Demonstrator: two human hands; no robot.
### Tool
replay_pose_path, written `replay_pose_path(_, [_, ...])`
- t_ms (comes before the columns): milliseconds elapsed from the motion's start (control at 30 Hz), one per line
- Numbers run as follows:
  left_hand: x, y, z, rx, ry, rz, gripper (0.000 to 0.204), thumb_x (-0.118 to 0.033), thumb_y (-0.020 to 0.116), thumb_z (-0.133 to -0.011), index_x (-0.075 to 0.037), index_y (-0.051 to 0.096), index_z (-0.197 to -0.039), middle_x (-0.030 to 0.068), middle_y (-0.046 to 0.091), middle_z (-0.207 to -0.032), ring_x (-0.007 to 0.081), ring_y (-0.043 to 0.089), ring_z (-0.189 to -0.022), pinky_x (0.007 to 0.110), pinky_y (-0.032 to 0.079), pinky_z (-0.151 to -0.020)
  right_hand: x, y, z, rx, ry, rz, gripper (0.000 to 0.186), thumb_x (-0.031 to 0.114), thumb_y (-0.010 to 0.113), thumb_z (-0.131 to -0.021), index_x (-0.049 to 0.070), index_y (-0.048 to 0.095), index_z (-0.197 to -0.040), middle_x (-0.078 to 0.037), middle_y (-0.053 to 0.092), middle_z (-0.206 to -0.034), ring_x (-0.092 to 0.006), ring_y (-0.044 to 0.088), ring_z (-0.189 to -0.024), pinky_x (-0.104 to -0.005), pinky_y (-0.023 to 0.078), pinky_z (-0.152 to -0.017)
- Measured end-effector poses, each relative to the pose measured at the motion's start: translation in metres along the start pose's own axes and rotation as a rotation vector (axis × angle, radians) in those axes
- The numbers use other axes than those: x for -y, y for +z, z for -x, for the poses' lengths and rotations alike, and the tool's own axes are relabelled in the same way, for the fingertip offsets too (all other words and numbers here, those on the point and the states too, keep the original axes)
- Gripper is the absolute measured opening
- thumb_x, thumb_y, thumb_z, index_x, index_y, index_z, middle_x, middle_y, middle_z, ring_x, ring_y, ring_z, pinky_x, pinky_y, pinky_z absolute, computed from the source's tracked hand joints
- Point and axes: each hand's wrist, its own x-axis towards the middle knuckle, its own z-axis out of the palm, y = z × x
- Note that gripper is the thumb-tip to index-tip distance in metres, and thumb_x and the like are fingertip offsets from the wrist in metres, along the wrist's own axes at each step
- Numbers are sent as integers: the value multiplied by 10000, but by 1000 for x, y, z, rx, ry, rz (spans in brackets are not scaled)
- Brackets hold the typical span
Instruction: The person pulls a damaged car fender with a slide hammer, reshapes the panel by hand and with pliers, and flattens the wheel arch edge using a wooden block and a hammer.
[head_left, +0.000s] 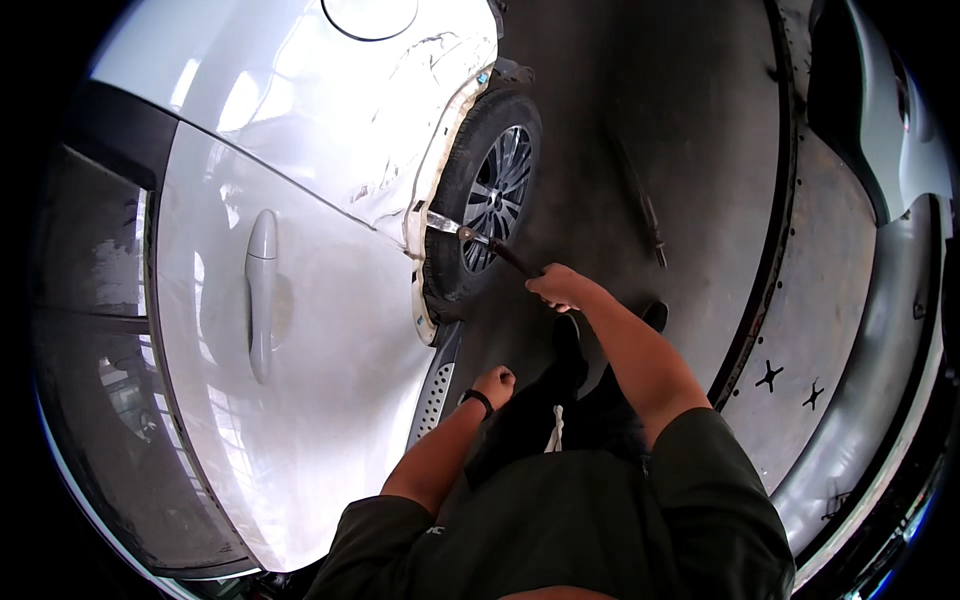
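Observation:
My right hand (557, 287) grips the dark handle (515, 257) of a long metal tool. Its pivoted steel head (452, 224) is on the rear wheel-arch lip of a white car (300, 160), over the black tire (450, 170) and multi-spoke wheel (497, 197). Dented, wrinkled panel (400, 120) and a ragged cream edge (423, 300) border the wheel. My left hand (494, 386), a dark band on its wrist, is held low near the perforated running board (432, 405), fingers curled; I cannot make out what, if anything, is in them.
A long dark rod (640, 200) lies on the grey floor (690, 130) beyond the wheel. At the right are a dark rail (770, 260), a metal plate with cross-shaped cutouts (810, 330) and other silver and white body panels (905, 300). My feet (568, 340) stand beside the car.

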Motion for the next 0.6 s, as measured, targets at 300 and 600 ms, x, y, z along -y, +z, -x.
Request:
replay_pose_path(300, [29, -15, -7, -49, -5, 32, 251, -310, 563, -909, -98, 645, -1016, 147, 696, -965, 350, 655, -951, 447, 518, -839, -10, 20, 53, 429, 276, -1016, 219, 179, 556, -934, 127, 464, -741, 22, 480, -644, -76, 477, -527, -208, 384, -448])
replay_pose_path(600, [6, -18, -31, -6, 12, -68, 298, -302, 573, -884, -60, 655, -1038, 185, 687, -962, 371, 646, -910, 444, 508, -800, -37, 25, 127, -7, 78, -1792, 156, 130, 498, -940, 112, 452, -792, 28, 465, -671, -76, 492, -556, -210, 373, -451])
